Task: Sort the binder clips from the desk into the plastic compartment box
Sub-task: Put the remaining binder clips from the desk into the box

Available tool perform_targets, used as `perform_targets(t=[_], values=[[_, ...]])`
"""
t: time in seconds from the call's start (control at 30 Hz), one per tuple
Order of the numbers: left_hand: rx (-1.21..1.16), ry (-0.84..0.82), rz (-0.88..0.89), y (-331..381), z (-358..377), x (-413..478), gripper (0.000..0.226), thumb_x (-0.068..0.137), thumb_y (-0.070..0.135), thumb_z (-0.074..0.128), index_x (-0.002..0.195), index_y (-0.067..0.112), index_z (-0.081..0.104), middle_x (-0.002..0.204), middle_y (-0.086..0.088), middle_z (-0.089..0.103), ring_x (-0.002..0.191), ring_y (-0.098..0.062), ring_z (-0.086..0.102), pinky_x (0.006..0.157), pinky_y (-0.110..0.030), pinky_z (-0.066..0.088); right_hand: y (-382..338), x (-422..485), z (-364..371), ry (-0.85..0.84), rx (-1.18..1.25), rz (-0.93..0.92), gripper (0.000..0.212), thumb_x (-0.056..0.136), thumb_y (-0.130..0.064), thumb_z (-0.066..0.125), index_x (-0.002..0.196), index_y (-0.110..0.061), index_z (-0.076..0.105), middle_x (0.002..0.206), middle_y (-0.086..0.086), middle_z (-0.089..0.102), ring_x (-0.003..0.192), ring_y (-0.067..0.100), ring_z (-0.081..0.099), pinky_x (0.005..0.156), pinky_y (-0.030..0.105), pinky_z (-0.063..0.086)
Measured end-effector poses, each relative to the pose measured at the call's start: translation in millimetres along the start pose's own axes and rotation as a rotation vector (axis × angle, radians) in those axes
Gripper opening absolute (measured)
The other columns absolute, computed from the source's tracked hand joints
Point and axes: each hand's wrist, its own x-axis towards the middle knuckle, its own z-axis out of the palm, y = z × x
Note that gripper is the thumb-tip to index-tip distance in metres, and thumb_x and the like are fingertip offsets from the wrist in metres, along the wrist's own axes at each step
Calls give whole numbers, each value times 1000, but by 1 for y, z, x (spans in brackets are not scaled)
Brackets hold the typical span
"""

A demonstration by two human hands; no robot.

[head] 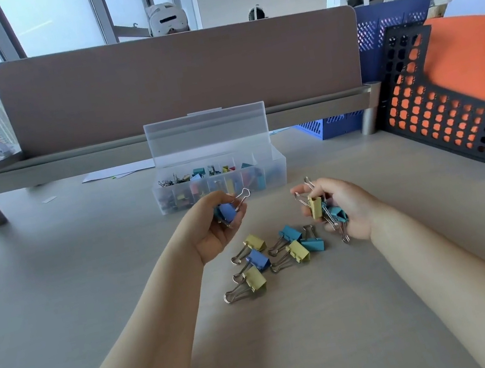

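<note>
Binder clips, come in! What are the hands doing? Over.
Left hand grips blue clip; right hand holds yellow clip and teal clip. Six loose clips on desk. Box open, nothing in the way.

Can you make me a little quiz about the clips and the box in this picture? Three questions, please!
1. True or false: the lid of the plastic compartment box is shut.
2. What colour is the binder clip that the left hand holds? A yellow, B blue, C red.
3. Fill the gap: ___ loose binder clips lie on the desk, in no hand.

Key: 1 false, the lid stands open. 2 B. 3 six.
</note>
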Motion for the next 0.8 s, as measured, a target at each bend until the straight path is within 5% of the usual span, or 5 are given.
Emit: perform_targets(t=[0.13,0.27,0.53,0.67,0.8], values=[[540,153,103,-2,-4,2,22,83,28,70,91,12,57,70,-1,45,51,-8,38,35,-14,28,0,-4,8,-40,-284,-51,25,79,-17,56,102,-22,64,76,1,55,56,9,46,43,20,29],[1194,223,321,-6,-4,2,28,78,34,76,83,12,60,66,3,50,57,-10,42,45,-18,32,-2,-9,9,-56,-671,-176,33,76,-15,72,105,-28,60,85,-1,55,66,10,48,55,17,39],[1544,57,342,-9,-2,0,40,71,46,78,97,17,68,76,9,57,68,-6,51,62,-20,43,3,-6,11,-85,-897,-213,34,77,-17,67,109,-29,62,85,-8,60,69,5,51,63,17,42],[1733,167,304,-12,5,2,47,65,55,78,87,15,66,81,3,64,78,-14,59,72,-31,52,2,-4,17,-89,-921,-219,27,79,-21,65,105,-28,64,90,-8,63,77,8,56,70,23,47],[1823,243,311,-17,11,3,48,64,58,76,86,16,65,84,2,66,81,-17,62,65,-28,50,2,-1,23,-57,-977,-241,21,79,-26,65,100,-26,67,93,-6,66,89,15,60,79,30,50]])
